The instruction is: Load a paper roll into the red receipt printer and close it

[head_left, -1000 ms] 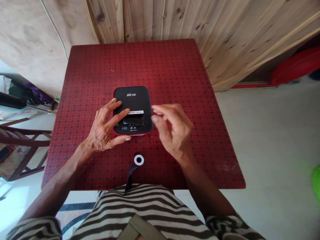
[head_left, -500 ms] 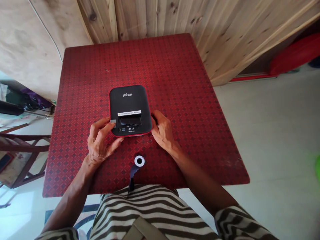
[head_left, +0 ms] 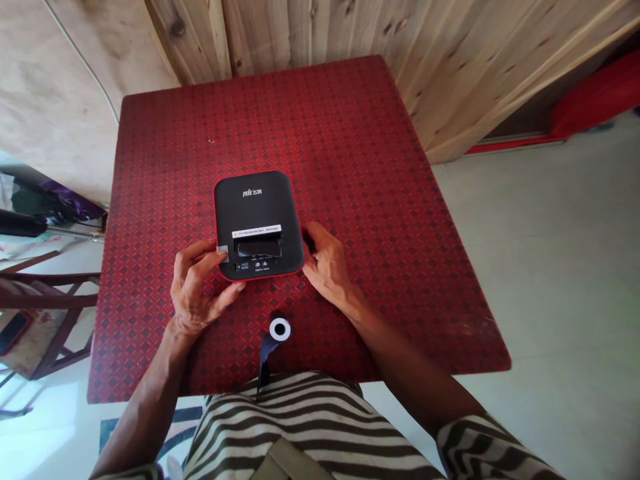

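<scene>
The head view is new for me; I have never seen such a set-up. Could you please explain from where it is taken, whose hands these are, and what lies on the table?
There is no machine arm here. The camera sits on a person's head, looking forward and down, so the striped shirt and both bare hands are the wearer's own. On the red table lie a black device and a small roll with a dark strip running toward the shirt. The left hand has a fingertip at a grey patch on the device's edge; the right hand is at the opposite edge, its fingertips partly hidden.
</scene>
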Tool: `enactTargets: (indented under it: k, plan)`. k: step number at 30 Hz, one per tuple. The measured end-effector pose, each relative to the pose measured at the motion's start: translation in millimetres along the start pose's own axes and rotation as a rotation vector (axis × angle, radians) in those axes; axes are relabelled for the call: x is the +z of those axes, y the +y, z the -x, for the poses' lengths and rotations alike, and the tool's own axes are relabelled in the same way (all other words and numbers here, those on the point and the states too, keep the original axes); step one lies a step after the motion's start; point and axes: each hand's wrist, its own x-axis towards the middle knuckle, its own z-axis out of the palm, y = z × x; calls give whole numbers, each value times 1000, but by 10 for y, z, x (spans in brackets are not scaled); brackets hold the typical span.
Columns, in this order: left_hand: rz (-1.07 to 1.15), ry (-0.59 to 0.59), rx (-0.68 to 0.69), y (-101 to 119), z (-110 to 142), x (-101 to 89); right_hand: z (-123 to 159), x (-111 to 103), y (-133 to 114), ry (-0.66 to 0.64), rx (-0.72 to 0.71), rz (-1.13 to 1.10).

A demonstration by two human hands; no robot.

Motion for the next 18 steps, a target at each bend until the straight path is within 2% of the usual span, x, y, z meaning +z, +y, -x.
enactTargets:
  k: [8, 18]
  plan:
    - [166, 45, -69, 2, -16, 65, 6, 19, 13, 19, -10, -21]
    - [155, 22, -162, -27, 47, 112, 3, 4, -11, 8, -1, -6]
